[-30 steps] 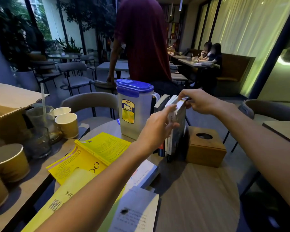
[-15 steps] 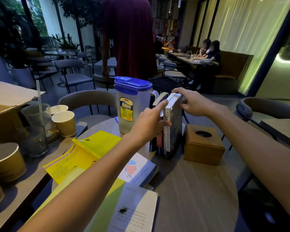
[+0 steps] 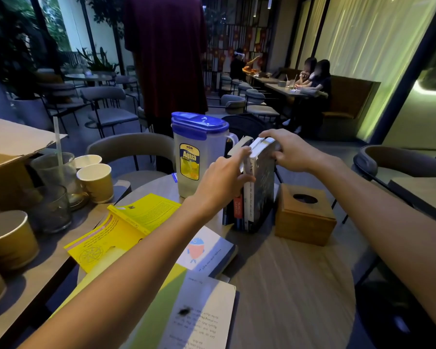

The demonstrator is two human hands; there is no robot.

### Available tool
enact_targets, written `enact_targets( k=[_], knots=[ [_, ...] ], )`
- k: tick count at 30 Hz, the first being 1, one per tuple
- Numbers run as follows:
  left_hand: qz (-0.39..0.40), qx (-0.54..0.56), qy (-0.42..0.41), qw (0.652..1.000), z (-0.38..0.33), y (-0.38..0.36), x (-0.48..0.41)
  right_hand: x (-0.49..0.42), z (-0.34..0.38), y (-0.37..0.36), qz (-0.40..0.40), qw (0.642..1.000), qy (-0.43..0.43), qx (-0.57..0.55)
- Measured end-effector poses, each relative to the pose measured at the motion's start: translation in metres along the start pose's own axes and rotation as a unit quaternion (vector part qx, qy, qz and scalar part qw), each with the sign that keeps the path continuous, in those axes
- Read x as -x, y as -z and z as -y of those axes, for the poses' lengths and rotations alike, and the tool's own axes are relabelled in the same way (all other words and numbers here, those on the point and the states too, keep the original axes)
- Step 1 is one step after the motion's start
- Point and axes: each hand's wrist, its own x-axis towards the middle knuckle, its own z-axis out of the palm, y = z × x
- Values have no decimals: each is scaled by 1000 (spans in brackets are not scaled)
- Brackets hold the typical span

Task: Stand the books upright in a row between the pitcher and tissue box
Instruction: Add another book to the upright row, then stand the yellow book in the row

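Two hands meet at the top of a small row of upright books (image 3: 252, 197). The right hand (image 3: 291, 153) curls its grip over the top edge of the outermost book, a dark-covered volume with a white spine (image 3: 261, 187), fingers draped across the top and thumb down its cover side. The left hand (image 3: 220, 182) lies half open, fingertips pressed against the top corners of the books on the spine side, closed around nothing.

The row stands on the round wooden worktop (image 3: 287, 285) between the clear pitcher (image 3: 199, 157) with its blue lid, on the left, and the wooden tissue box (image 3: 305, 215) on the right. The leftmost books lean slightly toward the pitcher handle; the white-spined one stands near vertical, with a narrow gap between it and the tissue box.

Several books lie flat nearer the camera: a yellow book (image 3: 126, 225) on top of the pile, a white book with a fish drawing (image 3: 207, 250) partly under the left forearm, and a pale book with printed lines (image 3: 199, 318) at the bottom edge.

On the adjoining table to the left stand yellow paper cups (image 3: 96, 181), a glass with a straw (image 3: 56, 172) and a cardboard box (image 3: 8, 157). A person in a dark red shirt (image 3: 166, 54) stands beyond the pitcher.
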Motion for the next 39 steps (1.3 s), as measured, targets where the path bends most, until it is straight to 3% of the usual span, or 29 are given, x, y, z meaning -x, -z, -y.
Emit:
enact_targets(
  k=[6,14,18,22,26,30,33,39],
  knots=[
    [-44,20,-5,999,5,26,12,11,37,9,-49,995,88,-23],
    [-24,-38,77,996,54,68,57,31,111,-29,-50,973,209,-83],
    [16,-82,145,986,92,80,92,37,144,-81,9,970,198,-138],
    [87,-124,203,967,122,92,119,41,179,-132,88,973,178,-121],
    [155,-169,206,951,136,103,132,40,200,-170,158,976,143,-37],
    [196,-200,186,942,149,106,141,38,204,-192,139,980,143,16],
    [190,-161,186,950,154,104,150,37,204,-198,120,981,149,34],
    [94,-131,173,972,153,100,151,36,203,-195,79,983,161,35]
  ],
)
